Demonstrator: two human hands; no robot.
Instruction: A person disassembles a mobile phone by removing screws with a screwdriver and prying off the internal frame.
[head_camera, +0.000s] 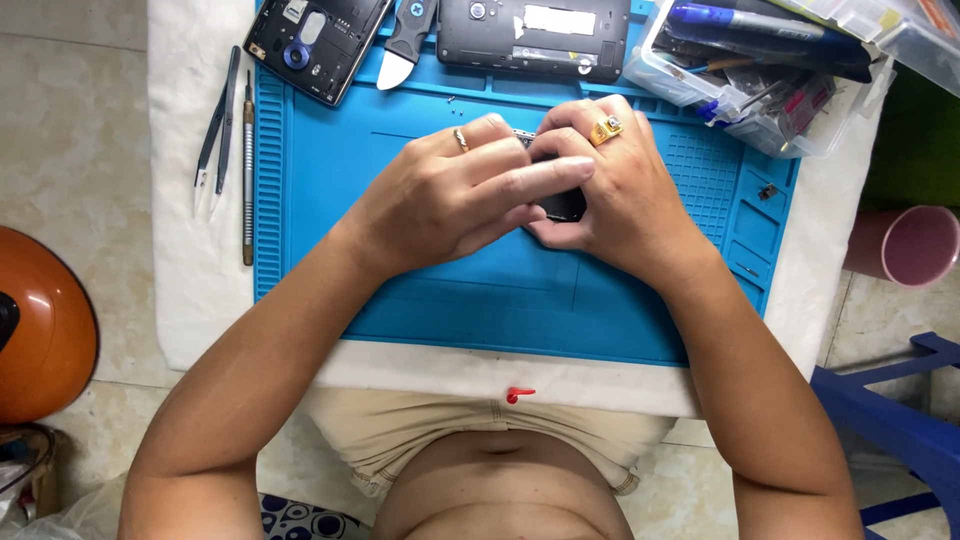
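Left hand and right hand clamped round a small dark part, possibly a phone module. Could slip, fingers crowding it above the blue mat.

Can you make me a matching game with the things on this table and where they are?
Things:
1. tweezers
2. small black part
3. clear plastic box
4. red bit

Places:
A. between both hands, over the blue mat
B. far right corner of the mat
C. white cloth at the table's near edge
D. white cloth left of the mat

Pairs: 1-D, 2-A, 3-B, 4-C
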